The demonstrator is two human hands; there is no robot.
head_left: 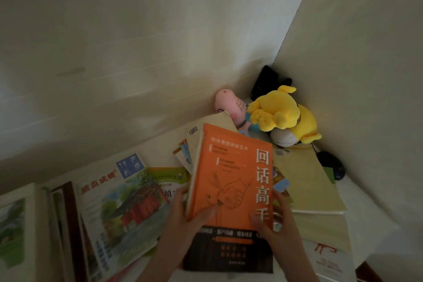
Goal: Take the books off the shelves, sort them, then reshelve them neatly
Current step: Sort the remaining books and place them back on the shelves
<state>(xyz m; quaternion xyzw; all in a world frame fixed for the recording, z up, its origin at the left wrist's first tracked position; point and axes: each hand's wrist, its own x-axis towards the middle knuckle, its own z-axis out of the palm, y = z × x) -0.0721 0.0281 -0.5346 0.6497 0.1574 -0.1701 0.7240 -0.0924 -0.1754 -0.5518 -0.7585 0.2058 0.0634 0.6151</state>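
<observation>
An orange book (pixel 231 181) with white Chinese characters and a black lower band is held face up between both hands over a white surface (pixel 158 146). My left hand (pixel 183 220) grips its left edge, thumb on the cover. My right hand (pixel 279 224) grips the right edge, thumb on the cover too. Under it lie several other books: a cream one (pixel 219 121) sticking out behind, a yellow-green one (pixel 306 178) to the right, an illustrated one with a red building (pixel 119 210) to the left.
A pink plush (pixel 231 105) and a yellow plush (pixel 283 114) lie in the corner with a black object (pixel 265 80) behind them. A dark computer mouse (pixel 332 165) sits by the right wall. More books (pixel 27 231) lie at the far left. A white book (pixel 327 258) lies at lower right.
</observation>
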